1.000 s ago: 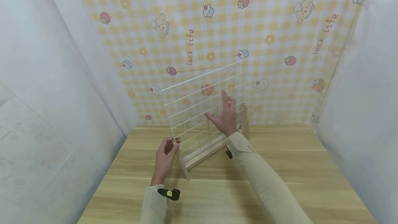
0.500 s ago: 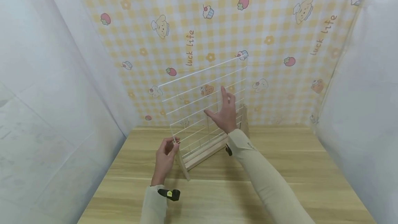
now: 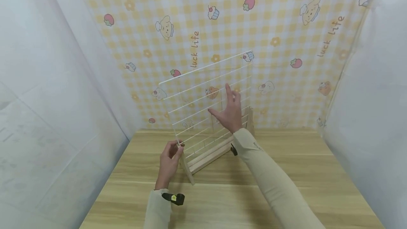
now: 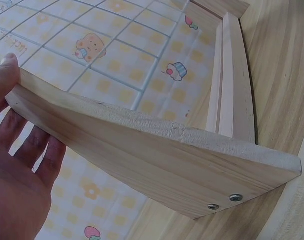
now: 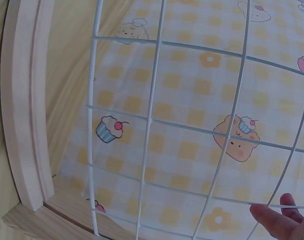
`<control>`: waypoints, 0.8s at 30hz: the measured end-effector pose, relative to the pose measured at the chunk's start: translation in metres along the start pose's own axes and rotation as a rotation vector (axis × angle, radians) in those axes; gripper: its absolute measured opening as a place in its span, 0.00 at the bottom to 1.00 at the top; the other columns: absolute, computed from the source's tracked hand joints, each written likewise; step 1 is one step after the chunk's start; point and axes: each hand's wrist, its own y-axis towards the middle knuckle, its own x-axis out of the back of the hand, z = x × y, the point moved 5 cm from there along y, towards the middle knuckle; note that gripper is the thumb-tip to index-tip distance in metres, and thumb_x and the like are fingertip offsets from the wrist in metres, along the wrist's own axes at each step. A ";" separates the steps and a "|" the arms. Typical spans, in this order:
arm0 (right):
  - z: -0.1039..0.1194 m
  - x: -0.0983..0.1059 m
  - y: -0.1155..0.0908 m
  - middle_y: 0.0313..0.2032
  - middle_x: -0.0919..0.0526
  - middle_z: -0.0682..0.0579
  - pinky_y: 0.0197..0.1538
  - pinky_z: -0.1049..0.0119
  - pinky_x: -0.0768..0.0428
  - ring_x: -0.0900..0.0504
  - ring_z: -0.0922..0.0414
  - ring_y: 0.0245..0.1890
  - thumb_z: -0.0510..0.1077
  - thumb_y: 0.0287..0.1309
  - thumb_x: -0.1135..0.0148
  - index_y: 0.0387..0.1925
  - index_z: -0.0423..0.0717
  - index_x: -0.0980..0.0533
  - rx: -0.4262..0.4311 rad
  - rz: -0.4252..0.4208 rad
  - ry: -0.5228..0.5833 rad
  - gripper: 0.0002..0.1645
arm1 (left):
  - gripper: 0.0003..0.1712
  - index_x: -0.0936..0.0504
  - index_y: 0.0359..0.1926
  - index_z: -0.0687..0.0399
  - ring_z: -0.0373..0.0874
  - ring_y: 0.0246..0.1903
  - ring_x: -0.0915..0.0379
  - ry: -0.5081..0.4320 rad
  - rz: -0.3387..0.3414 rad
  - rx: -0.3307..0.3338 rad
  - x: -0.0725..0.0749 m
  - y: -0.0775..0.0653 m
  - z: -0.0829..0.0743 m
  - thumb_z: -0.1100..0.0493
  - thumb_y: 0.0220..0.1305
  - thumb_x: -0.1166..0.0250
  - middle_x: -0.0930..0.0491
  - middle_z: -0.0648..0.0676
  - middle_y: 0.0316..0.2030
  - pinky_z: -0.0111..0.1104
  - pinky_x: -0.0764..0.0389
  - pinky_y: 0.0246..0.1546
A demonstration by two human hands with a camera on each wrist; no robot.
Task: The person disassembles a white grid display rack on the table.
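Note:
A white wire grid (image 3: 206, 67) stands up from a pale wooden frame, leaning back towards the wall. My left hand (image 3: 168, 162) grips the upper end of the frame's left side panel (image 4: 142, 145), thumb over the edge and fingers beneath, beside the grid's edge. Across the middle of the grid lies my right hand (image 3: 230, 114), index finger straight and thumb spread wide. In the right wrist view its thumb (image 5: 274, 220) meets a wire near the lower right corner. The frame's bottom rail (image 3: 210, 158) runs between the left panel and the right side panel (image 3: 250, 119).
Two bolt heads (image 4: 236, 198) show low on the left panel. The frame rests on a wood-grain table (image 3: 216, 204). Behind it hangs a yellow checked cloth (image 3: 279, 20) with printed cakes and strawberries; white sheets (image 3: 362, 109) close off both sides.
The wire grid has swung upward, its top bar now higher against the cloth. My right hand has risen slightly with it. The left hand and the wooden frame have stayed put.

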 end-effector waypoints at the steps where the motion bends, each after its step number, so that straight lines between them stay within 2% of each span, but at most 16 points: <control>1: 0.001 0.000 0.001 0.61 0.34 0.34 0.59 0.47 0.20 0.27 0.40 0.57 0.59 0.41 0.18 0.78 0.49 0.47 0.001 0.000 -0.004 0.69 | 0.17 0.23 0.57 0.56 0.29 0.52 0.21 -0.003 0.001 -0.001 0.000 0.000 0.000 0.57 0.70 0.37 0.19 0.60 0.59 0.21 0.22 0.54; 6: 0.005 0.003 0.006 0.61 0.34 0.34 0.59 0.47 0.20 0.27 0.40 0.57 0.59 0.40 0.18 0.78 0.49 0.47 0.002 -0.010 -0.004 0.68 | 0.17 0.23 0.57 0.56 0.30 0.51 0.21 -0.015 -0.005 -0.001 0.000 0.000 -0.001 0.58 0.70 0.36 0.19 0.62 0.58 0.22 0.21 0.54; 13: 0.009 0.006 0.015 0.61 0.34 0.34 0.59 0.47 0.20 0.27 0.40 0.57 0.60 0.41 0.19 0.78 0.49 0.47 0.005 -0.016 -0.009 0.68 | 0.16 0.23 0.56 0.57 0.33 0.53 0.20 -0.006 -0.010 -0.015 0.000 -0.001 0.000 0.58 0.70 0.37 0.18 0.54 0.56 0.21 0.22 0.54; 20: 0.021 0.014 0.024 0.59 0.34 0.34 0.57 0.48 0.20 0.27 0.41 0.54 0.59 0.42 0.19 0.77 0.47 0.46 0.020 -0.019 0.002 0.67 | 0.16 0.23 0.56 0.58 0.30 0.52 0.21 -0.021 -0.010 -0.021 0.000 0.000 0.001 0.59 0.71 0.37 0.19 0.61 0.58 0.21 0.22 0.54; 24: 0.025 0.018 0.030 0.60 0.34 0.34 0.56 0.49 0.19 0.27 0.41 0.54 0.57 0.42 0.19 0.77 0.46 0.46 0.028 -0.032 0.000 0.66 | 0.16 0.23 0.56 0.58 0.32 0.52 0.20 -0.010 -0.008 -0.028 0.000 0.000 0.000 0.59 0.71 0.37 0.19 0.61 0.58 0.21 0.22 0.53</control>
